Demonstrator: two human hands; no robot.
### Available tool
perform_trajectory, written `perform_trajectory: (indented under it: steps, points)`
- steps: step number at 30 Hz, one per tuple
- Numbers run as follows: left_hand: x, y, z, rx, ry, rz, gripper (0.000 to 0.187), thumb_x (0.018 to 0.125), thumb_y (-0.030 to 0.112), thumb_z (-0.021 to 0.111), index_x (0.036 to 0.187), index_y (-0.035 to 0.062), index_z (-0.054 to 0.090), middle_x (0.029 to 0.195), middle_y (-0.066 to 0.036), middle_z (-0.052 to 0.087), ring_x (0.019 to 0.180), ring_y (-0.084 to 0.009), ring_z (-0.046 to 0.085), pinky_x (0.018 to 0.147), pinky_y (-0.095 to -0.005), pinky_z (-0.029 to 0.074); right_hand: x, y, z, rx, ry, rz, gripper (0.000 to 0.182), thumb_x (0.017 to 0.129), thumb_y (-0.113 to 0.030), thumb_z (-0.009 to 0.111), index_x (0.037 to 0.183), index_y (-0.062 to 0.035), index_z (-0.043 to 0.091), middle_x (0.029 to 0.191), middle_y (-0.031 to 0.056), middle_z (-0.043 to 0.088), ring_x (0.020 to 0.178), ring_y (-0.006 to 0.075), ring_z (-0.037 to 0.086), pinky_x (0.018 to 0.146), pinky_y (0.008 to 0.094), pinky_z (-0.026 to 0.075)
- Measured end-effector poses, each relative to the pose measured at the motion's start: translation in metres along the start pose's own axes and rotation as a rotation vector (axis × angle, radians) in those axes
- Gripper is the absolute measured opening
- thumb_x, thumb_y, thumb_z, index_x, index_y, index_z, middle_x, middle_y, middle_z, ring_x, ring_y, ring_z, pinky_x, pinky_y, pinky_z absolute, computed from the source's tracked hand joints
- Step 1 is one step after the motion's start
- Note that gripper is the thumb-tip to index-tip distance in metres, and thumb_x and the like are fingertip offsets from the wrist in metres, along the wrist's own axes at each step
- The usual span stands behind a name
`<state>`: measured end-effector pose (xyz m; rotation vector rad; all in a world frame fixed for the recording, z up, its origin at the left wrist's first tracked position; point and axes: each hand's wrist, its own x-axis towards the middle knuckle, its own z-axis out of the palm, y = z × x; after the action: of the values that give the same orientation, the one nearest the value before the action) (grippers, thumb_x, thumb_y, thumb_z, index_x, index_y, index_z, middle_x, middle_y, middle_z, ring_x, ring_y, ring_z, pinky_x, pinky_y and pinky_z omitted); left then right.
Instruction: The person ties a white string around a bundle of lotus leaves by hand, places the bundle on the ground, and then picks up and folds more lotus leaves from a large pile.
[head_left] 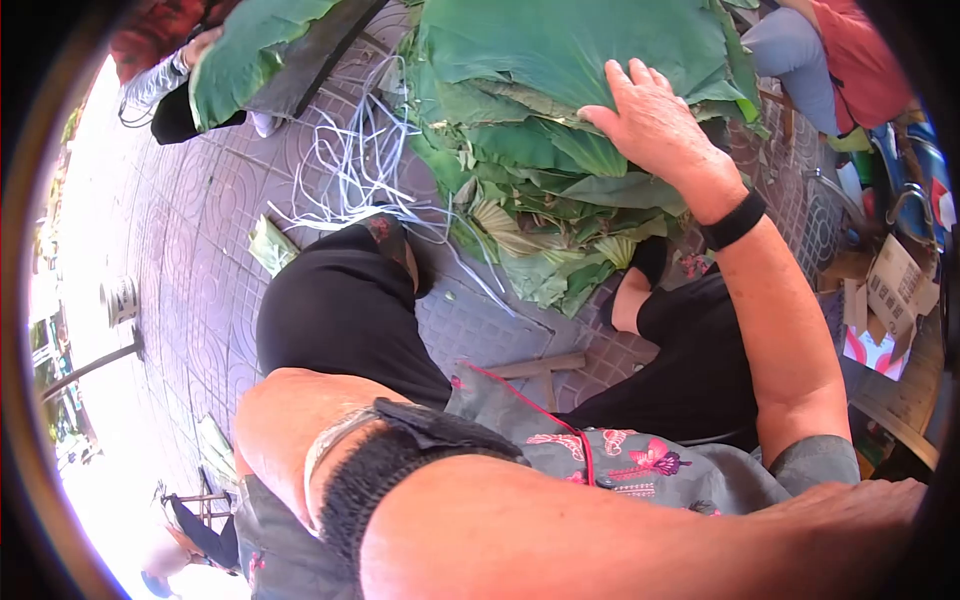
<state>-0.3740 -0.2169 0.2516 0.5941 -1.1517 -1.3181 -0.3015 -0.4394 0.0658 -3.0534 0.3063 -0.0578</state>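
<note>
My right hand (650, 120) lies palm down on the top of a tall stack of large green lotus leaves (560, 45), fingers stretched out and thumb apart. A black band circles that wrist. Very close to the camera, my left hand (640, 525) crosses the bottom of the view. A black band and a silver bracelet are on its wrist. Its fingers run toward the lower right edge, too near and cut off to show what they do. Lower in the stack, the leaves look folded and crumpled between my feet.
White plastic strips (355, 165) lie tangled on the paving left of the stack. At upper left, another person's hand (203, 45) holds a leaf. A person in red (865, 65) sits at upper right. Cardboard pieces (893, 285) stand at the right.
</note>
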Motion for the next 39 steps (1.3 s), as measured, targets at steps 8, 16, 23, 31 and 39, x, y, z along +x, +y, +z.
perform_trajectory:
  steps: [8, 16, 23, 31, 39]
  points:
    - [0.005, -0.004, 0.003, 0.046, 0.012, -0.009, 0.008, 0.075, 0.014, 0.064, 0.073, 0.0057, 0.066, 0.075, -0.009, 0.060, 0.075, -0.0204, 0.062, 0.066, -0.0287, 0.051, -0.002, 0.002, 0.003, -0.016, 0.047, -0.034, 0.064, 0.095, -0.043, 0.058, 0.138, 0.0030, 0.043, 0.124, 0.0226, 0.050, 0.120, 0.0410, 0.049, 0.093, 0.0538, 0.047]
    - [0.046, -0.018, -0.010, 0.301, 0.168, -0.126, 0.011, 0.072, 0.016, 0.067, 0.072, 0.0058, 0.068, 0.069, -0.006, 0.058, 0.072, -0.0199, 0.062, 0.062, -0.0277, 0.051, -0.001, 0.005, 0.004, -0.007, 0.064, -0.060, 0.062, 0.094, -0.040, 0.060, 0.135, 0.0033, 0.044, 0.124, 0.0228, 0.050, 0.120, 0.0412, 0.049, 0.090, 0.0540, 0.048]
    - [0.045, -0.021, -0.025, 1.295, 0.159, 0.055, 0.019, 0.069, 0.018, 0.067, 0.080, 0.0028, 0.069, 0.080, -0.007, 0.063, 0.078, -0.0231, 0.061, 0.057, -0.0343, 0.045, -0.004, -0.005, -0.009, -0.001, 0.016, 0.005, 0.065, 0.094, -0.039, 0.060, 0.137, 0.0045, 0.041, 0.130, 0.0245, 0.048, 0.125, 0.0423, 0.046, 0.093, 0.0558, 0.047]
    - [0.054, 0.024, -0.003, 0.935, -0.011, 0.115, 0.030, 0.077, 0.024, 0.061, 0.098, 0.0019, 0.060, 0.095, -0.012, 0.061, 0.092, -0.0266, 0.056, 0.071, -0.0317, 0.037, -0.005, -0.002, -0.007, -0.009, -0.007, 0.017, 0.065, 0.094, -0.039, 0.059, 0.139, 0.0043, 0.041, 0.132, 0.0243, 0.047, 0.128, 0.0425, 0.045, 0.096, 0.0553, 0.046]
    - [0.037, 0.075, -0.041, 1.197, -0.464, -0.046, 0.076, 0.091, 0.046, 0.060, 0.147, 0.0082, 0.026, 0.138, -0.019, 0.048, 0.131, -0.0394, 0.044, 0.114, -0.0288, 0.023, -0.001, -0.006, -0.009, 0.024, 0.003, -0.013, 0.063, 0.094, -0.036, 0.060, 0.138, 0.0042, 0.041, 0.134, 0.0248, 0.047, 0.126, 0.0436, 0.045, 0.098, 0.0543, 0.043]
